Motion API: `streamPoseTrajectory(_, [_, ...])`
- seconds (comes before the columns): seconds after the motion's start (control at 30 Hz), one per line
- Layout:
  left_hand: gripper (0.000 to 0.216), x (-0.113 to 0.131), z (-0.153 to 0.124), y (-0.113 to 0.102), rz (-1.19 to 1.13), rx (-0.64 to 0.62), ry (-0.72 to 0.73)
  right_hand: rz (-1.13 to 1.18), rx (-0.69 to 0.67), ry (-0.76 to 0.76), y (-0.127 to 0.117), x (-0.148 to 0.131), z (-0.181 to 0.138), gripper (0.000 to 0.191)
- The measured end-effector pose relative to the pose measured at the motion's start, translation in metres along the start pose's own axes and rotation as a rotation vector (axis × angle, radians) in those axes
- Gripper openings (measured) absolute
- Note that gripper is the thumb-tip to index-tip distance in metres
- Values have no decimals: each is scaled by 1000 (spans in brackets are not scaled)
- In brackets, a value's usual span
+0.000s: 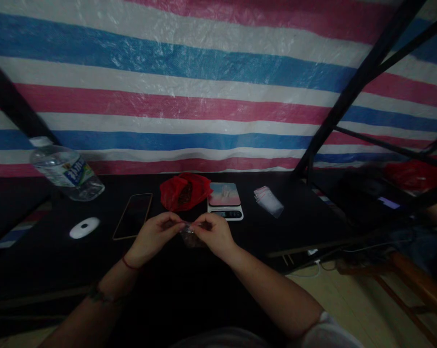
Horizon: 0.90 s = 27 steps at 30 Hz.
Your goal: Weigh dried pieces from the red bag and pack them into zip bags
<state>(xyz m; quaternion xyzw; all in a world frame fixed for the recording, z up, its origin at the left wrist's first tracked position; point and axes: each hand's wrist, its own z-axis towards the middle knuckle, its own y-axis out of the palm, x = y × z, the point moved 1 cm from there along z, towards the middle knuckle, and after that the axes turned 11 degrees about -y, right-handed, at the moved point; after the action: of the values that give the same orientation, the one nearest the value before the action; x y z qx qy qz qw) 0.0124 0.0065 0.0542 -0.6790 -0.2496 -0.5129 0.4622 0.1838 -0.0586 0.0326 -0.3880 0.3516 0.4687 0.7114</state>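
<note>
My left hand (pixel 153 237) and my right hand (pixel 214 233) meet over the dark table (pixel 59 251), both pinching the top of a small clear plastic bag (pixel 190 236) with something dark inside. A red string circles my left wrist. Just beyond my hands lie a red plastic bag (pixel 184 192) holding dark contents and a small digital scale (pixel 224 200). A stack of small clear bags (pixel 268 200) lies to the right of the scale.
A phone (pixel 133 215) lies face up left of my hands, with a white oval object (pixel 84 227) further left and a water bottle (pixel 66 173) at the back left. A striped tarp (pixel 204 87) hangs behind. Black metal frame bars (pixel 348 96) stand at right.
</note>
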Motion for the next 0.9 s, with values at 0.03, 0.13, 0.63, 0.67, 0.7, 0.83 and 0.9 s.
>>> streamPoseTrajectory(0.03, [26, 0, 1, 0, 18, -3, -8, 3, 9, 14, 0, 2, -2, 13])
streamPoseTrajectory(0.13, [27, -3, 3, 0, 88, -34, -13, 5, 22, 36, -1, 5, -4, 13])
streamPoseTrajectory(0.63, [26, -9, 3, 3, 141, -30, 58, 253, 51, 105, -15, 20, 5, 17])
streamPoseTrajectory(0.67, [26, -9, 3, 3, 141, -21, 70, 272, 56, 117, -16, 19, 6, 18])
streamPoseTrajectory(0.7, [26, -10, 3, 3, 143, -10, 80, 287, 59, 127, -17, 19, 6, 18])
streamPoseTrajectory(0.83, [25, -8, 1, 0, 208, 23, 111, 266, 35, 113, -20, 21, 8, 16])
streamPoseTrajectory(0.9, [24, -7, 0, 0, 228, 15, 114, 217, 36, 78, -21, 23, 8, 16])
